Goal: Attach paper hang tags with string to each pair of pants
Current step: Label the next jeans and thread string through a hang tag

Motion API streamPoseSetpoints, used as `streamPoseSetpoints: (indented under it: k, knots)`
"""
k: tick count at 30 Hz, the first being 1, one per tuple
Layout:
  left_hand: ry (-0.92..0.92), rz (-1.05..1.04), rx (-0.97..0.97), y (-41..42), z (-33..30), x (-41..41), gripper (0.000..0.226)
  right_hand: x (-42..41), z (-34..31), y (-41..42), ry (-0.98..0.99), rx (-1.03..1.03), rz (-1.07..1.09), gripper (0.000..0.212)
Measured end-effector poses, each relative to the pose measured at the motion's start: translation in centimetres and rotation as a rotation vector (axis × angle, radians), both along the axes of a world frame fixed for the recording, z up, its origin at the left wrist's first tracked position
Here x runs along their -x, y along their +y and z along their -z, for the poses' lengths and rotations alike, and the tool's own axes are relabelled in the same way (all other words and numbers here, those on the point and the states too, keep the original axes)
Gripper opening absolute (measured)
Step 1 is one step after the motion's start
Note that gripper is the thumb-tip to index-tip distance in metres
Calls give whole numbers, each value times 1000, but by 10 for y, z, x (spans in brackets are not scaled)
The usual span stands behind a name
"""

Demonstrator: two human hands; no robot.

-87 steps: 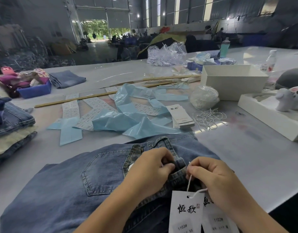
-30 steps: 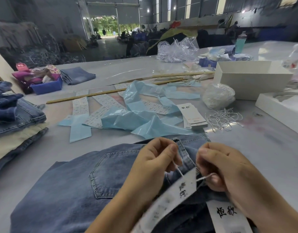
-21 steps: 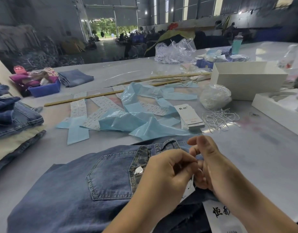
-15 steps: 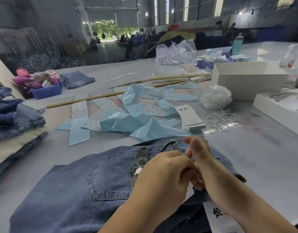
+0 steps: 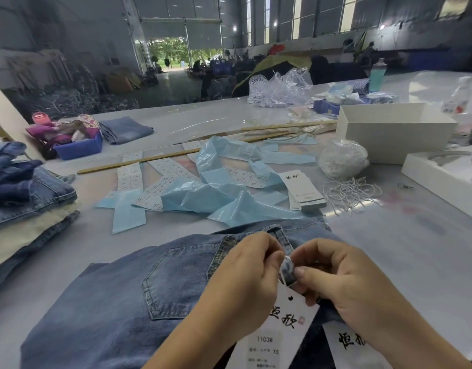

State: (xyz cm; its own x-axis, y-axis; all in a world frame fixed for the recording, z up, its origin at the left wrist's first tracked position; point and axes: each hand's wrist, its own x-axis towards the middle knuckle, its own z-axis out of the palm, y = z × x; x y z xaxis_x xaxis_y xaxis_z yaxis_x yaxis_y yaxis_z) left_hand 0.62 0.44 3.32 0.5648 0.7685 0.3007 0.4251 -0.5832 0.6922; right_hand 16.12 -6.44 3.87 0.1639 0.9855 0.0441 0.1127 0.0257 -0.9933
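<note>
A pair of blue jeans (image 5: 117,296) lies back pocket up on the table in front of me. My left hand (image 5: 245,272) and my right hand (image 5: 333,278) meet at a belt loop (image 5: 287,270) on the waistband. Both pinch a white string (image 5: 286,259) that runs round the loop. A white paper hang tag (image 5: 280,326) with black characters hangs from the string between my wrists. A second tag (image 5: 349,344) lies under my right wrist, partly hidden.
A stack of spare tags (image 5: 304,190) and loose white strings (image 5: 352,193) lie behind the jeans, beside crumpled blue plastic (image 5: 216,193) and sticker strips. White boxes (image 5: 389,131) stand at the right. Folded jeans (image 5: 22,198) are piled at the left. A blue bin (image 5: 77,149) sits far left.
My hands have drawn apart from a tight clasp, and the tag that was hidden under them now hangs in view below the belt loop. Both hands now pinch the string at the loop.
</note>
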Motion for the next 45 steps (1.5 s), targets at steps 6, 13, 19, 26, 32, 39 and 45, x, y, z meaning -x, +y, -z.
streamPoseSetpoints:
  k: [6, 13, 19, 26, 32, 39, 45]
  knots:
    - [-15, 1, 62, 0, -5, 0, 18, 4, 1, 3, -90, -39, -2, 19]
    - [-154, -16, 178, 2, 0, 6, 16, 6, 2, 3, -36, -82, 79, 26]
    - [-300, 19, 332, 5, -8, 9, 23, 12, -1, 2, -28, -149, 31, 33]
    - [-456, 64, 414, 3, -4, 9, 26, 14, 0, 6, 60, -185, -40, 14]
    - [-573, -3, 436, 1, -2, 8, 20, 14, 2, 6, 88, -234, -18, 18]
    - [-521, 30, 420, -2, -2, 7, 17, 20, -2, 11, 38, -302, 53, 10]
    - [-556, 5, 414, -2, -2, 10, 20, 19, 1, 12, 91, -304, 30, 13]
